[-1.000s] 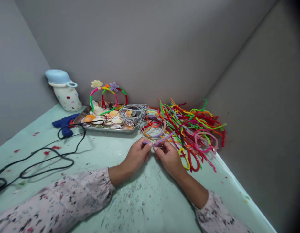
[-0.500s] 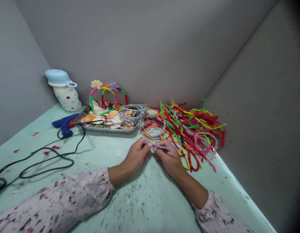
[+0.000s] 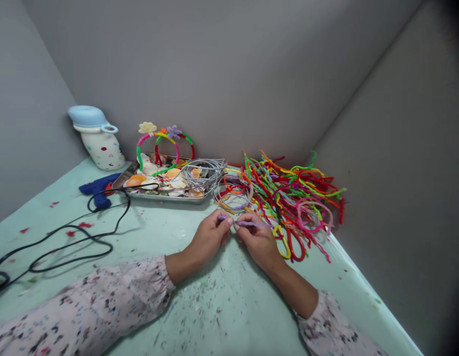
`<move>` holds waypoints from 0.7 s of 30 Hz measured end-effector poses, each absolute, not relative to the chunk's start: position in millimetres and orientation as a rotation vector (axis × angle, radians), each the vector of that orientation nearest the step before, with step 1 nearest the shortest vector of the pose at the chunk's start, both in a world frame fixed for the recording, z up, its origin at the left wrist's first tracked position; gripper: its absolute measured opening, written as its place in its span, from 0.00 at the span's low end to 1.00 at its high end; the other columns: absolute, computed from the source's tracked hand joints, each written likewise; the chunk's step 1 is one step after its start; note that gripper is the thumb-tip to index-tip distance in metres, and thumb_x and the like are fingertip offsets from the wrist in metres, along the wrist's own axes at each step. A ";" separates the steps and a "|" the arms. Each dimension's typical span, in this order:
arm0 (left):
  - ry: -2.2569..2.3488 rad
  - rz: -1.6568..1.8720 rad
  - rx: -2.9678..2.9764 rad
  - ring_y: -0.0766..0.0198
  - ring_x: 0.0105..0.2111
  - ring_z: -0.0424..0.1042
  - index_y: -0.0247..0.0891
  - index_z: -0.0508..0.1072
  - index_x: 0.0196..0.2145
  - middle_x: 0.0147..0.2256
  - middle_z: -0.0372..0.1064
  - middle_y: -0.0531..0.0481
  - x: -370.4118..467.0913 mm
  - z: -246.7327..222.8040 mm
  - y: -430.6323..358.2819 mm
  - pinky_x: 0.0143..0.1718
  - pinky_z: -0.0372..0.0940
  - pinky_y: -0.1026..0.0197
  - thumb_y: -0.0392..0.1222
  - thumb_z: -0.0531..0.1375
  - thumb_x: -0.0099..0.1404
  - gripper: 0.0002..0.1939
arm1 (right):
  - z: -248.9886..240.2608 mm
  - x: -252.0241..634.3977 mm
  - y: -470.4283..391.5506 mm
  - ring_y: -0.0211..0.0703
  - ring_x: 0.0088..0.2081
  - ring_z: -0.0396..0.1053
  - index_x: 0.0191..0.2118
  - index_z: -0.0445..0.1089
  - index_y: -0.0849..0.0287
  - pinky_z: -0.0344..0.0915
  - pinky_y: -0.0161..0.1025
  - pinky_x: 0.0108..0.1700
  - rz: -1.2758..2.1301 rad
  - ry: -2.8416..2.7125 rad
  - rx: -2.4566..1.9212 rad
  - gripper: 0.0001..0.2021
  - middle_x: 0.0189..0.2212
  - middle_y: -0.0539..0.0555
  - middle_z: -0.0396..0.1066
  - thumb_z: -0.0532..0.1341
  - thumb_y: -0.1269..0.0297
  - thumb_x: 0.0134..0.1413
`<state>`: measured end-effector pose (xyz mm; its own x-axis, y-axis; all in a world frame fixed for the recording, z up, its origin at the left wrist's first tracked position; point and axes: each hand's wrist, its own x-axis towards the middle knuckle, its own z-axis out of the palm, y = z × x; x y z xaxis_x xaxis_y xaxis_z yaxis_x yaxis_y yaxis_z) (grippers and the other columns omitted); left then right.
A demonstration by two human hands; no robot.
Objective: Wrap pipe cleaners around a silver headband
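Note:
A purple pipe cleaner (image 3: 254,224) runs between my two hands, just above the table. My left hand (image 3: 211,232) pinches it near its left end, a short bit showing over the fingers. Close beside, my right hand (image 3: 257,240) pinches the same pipe cleaner, and its free end sticks out to the right over the knuckles. Scissors with yellow and red handles (image 3: 297,245) lie right of my right hand. Coiled grey wire (image 3: 224,205) with coloured loops lies just beyond the fingertips.
A metal tray (image 3: 166,199) holds shells, coiled wire and two flower-topped pipe-cleaner hoops (image 3: 139,148). Many-coloured pipe cleaners (image 3: 285,185) are heaped at the right. A blue glue gun (image 3: 99,188) with a looping black cord (image 3: 66,227) and a blue-lidded bottle (image 3: 103,148) are on the left.

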<state>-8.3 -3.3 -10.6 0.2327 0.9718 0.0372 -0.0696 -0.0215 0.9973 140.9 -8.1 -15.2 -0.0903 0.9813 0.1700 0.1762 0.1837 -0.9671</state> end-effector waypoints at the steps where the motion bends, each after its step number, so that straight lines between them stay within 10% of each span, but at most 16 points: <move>1: 0.973 1.085 1.280 0.72 0.17 0.54 0.37 0.64 0.30 0.18 0.56 0.59 -8.4 -10.5 -3.6 0.19 0.48 0.66 0.47 0.56 0.65 0.11 | -15.6 141.7 -8.4 0.37 0.22 0.61 0.32 0.66 0.55 0.58 0.34 0.25 1.030 -1.482 -1.156 0.04 0.21 0.45 0.63 0.61 0.61 0.53; 21: 0.984 1.093 1.292 0.71 0.17 0.54 0.37 0.63 0.29 0.17 0.56 0.59 -8.6 -7.9 -4.2 0.19 0.48 0.66 0.47 0.56 0.64 0.11 | -16.3 140.7 -8.8 0.37 0.23 0.61 0.33 0.66 0.55 0.59 0.34 0.26 0.996 -1.504 -1.143 0.04 0.23 0.46 0.64 0.60 0.62 0.55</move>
<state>-8.6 -4.2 -7.9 0.2229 0.9740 0.0416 -0.0604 -0.0288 0.9978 140.7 -8.8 -16.3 -0.0956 0.9727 0.2113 0.1851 0.2259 -0.9564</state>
